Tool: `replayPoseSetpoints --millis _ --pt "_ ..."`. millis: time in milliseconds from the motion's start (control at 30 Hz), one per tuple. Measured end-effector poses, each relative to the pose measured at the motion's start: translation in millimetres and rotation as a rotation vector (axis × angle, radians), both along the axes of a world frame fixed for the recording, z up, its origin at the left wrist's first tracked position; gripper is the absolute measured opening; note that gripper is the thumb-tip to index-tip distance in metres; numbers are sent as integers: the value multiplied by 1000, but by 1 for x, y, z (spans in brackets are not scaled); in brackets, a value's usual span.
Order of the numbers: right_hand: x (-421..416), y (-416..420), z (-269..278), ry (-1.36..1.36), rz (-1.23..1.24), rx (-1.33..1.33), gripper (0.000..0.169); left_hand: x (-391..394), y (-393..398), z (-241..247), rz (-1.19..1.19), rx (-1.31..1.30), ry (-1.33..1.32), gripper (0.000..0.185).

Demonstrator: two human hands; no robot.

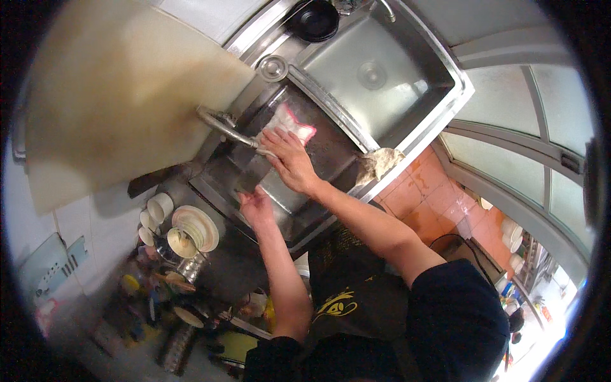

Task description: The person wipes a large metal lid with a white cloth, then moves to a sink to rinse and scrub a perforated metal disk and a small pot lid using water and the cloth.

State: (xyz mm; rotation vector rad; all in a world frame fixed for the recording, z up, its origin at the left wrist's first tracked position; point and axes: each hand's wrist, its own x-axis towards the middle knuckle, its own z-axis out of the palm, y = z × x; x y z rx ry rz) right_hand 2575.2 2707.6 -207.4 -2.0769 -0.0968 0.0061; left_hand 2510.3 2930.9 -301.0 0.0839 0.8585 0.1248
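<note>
My right hand [292, 160] lies over a white cloth with a pink edge [286, 125] in the dark sink basin [324, 114], its fingers on the near part of the cloth, close to the metal faucet spout [231, 132]. What it grips, if anything, cannot be seen. Nearer the basin's left side is my left hand [257, 205], with its fingers partly curled; whether something is between them cannot be told. A beige rag [381, 164] hangs over the sink's front rim at the divider.
A second steel basin [372, 71] adjoins, with black bowls [314, 21] behind it. A metal strainer [274, 68] sits at the back rim. Stacked plates [200, 224] and cups [160, 206] stand at left. A large board [129, 95] leans over the back left.
</note>
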Motion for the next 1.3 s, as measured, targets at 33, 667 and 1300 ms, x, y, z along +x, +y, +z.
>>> replayPoseSetpoints --millis 33,667,1300 --pt "9 -6 -14 31 -27 97 42 4 0 5 -6 -18 4 32" --pt "17 -30 -16 787 -645 1384 39 7 -78 30 -247 24 -13 32" --pt "27 -26 -15 774 -484 833 32 73 -86 92 -1219 1437 -534 88"
